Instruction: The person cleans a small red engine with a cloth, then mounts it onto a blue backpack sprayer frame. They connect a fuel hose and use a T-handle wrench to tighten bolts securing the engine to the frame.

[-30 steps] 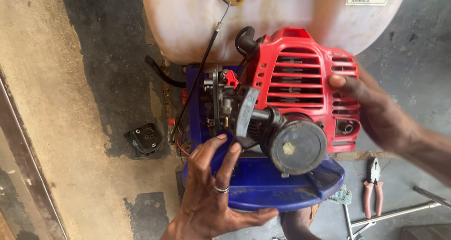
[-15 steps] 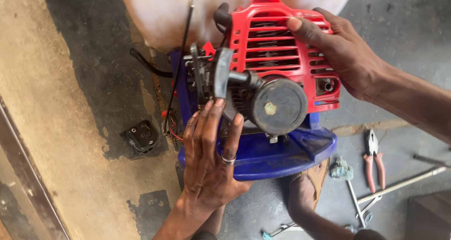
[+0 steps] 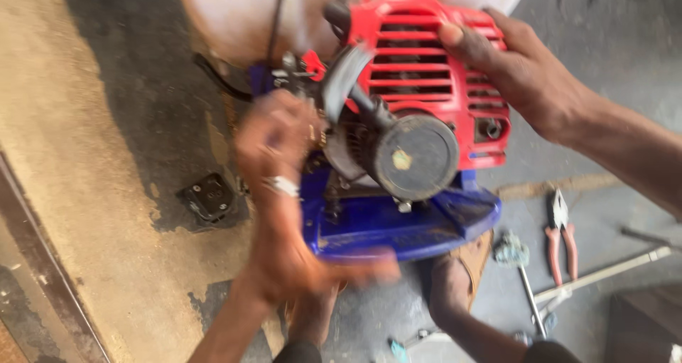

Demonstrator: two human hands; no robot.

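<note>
A small engine with a red slatted cover (image 3: 426,72) and a round black cap (image 3: 415,157) sits on a blue base (image 3: 398,224), under a whitish tank (image 3: 234,15). My right hand (image 3: 518,68) grips the top right of the red cover. My left hand (image 3: 273,157), blurred and wearing a ring, is at the engine's left side by the black and red fittings; whether it grasps anything is unclear.
A small black part (image 3: 209,196) lies on the concrete floor to the left. Red-handled pliers (image 3: 558,228), a metal rod (image 3: 604,271) and a tool with a teal end (image 3: 511,253) lie at the right. A dark box (image 3: 643,320) stands at the bottom right.
My right hand went from the cover's right side up onto its top. My left hand rose from the blue base to the engine's left side. The view shifted and blurred.
</note>
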